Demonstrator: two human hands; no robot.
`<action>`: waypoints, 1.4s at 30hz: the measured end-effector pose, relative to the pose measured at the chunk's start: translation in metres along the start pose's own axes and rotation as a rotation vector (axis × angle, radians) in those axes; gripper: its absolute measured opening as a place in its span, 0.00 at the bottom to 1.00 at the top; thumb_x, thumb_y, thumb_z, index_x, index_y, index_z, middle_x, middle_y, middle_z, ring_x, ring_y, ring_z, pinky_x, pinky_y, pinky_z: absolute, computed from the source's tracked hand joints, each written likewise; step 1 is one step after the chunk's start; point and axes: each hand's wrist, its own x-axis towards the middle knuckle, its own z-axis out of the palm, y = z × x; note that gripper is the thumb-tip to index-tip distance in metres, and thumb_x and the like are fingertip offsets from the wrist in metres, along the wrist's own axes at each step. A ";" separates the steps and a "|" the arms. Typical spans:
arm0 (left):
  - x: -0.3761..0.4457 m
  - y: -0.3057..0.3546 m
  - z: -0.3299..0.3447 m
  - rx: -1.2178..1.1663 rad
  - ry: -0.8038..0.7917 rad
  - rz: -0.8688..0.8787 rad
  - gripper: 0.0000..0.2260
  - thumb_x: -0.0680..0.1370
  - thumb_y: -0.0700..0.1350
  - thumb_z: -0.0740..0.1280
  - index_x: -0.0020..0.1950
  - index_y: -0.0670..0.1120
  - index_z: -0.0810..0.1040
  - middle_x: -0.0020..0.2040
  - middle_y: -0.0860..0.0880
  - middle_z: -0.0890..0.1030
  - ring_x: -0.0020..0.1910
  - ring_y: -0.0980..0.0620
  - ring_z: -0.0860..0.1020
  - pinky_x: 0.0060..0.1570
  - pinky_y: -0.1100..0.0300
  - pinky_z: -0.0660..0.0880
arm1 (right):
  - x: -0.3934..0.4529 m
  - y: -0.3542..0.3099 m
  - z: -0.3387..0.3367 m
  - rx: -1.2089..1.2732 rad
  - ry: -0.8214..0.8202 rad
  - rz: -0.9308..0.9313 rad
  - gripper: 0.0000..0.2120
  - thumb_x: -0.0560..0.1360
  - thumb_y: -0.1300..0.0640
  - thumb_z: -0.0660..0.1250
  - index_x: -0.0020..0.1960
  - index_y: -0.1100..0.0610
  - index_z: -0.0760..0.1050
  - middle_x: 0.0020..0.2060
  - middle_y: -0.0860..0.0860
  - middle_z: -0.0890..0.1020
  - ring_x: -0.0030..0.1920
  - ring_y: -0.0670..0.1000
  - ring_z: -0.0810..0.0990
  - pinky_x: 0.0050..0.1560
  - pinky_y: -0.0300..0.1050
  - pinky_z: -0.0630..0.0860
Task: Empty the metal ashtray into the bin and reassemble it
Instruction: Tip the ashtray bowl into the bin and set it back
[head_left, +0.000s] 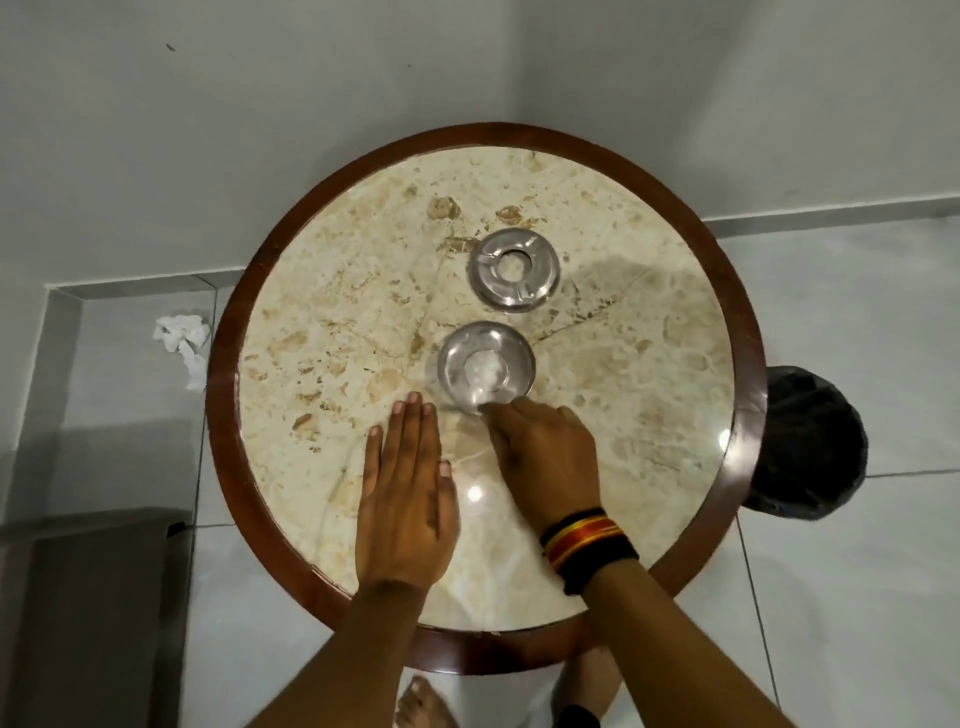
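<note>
The metal ashtray is in two parts on a round marble table (332, 291). Its ring-shaped lid (515, 270), with a hole in the middle, lies farther back. The bowl-shaped base (485, 366) sits nearer me and holds a white crumpled wad. My right hand (545, 452), with striped thread bands at the wrist, pinches the base's near rim with its fingertips. My left hand (405, 493) lies flat and palm-down on the table, just left of the base, holding nothing. A bin lined with a black bag (810, 441) stands on the floor at the table's right edge.
A crumpled white tissue (183, 343) lies on the grey tiled floor to the table's left. A brown piece of furniture (93, 613) fills the lower left corner. White walls meet behind the table. My bare feet (421, 701) show under the near edge.
</note>
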 end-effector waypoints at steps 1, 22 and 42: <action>-0.001 0.001 0.000 -0.013 0.006 0.008 0.28 0.86 0.47 0.50 0.86 0.40 0.57 0.88 0.42 0.58 0.88 0.45 0.54 0.86 0.42 0.53 | -0.003 0.008 -0.009 0.022 0.044 0.013 0.06 0.73 0.61 0.74 0.49 0.53 0.85 0.35 0.51 0.84 0.32 0.55 0.82 0.32 0.46 0.78; 0.048 0.024 -0.006 -0.023 -0.141 0.548 0.27 0.86 0.45 0.53 0.86 0.41 0.59 0.88 0.41 0.58 0.88 0.42 0.54 0.86 0.39 0.53 | -0.097 0.318 -0.073 1.636 0.634 1.483 0.11 0.85 0.56 0.59 0.46 0.57 0.74 0.37 0.49 0.72 0.38 0.48 0.76 0.28 0.34 0.77; 0.049 0.024 -0.005 -0.024 -0.168 0.528 0.28 0.85 0.45 0.53 0.86 0.41 0.59 0.88 0.42 0.58 0.88 0.43 0.53 0.86 0.39 0.53 | -0.117 0.302 -0.052 1.256 0.507 1.665 0.13 0.84 0.59 0.60 0.42 0.62 0.72 0.33 0.55 0.72 0.31 0.52 0.75 0.23 0.40 0.78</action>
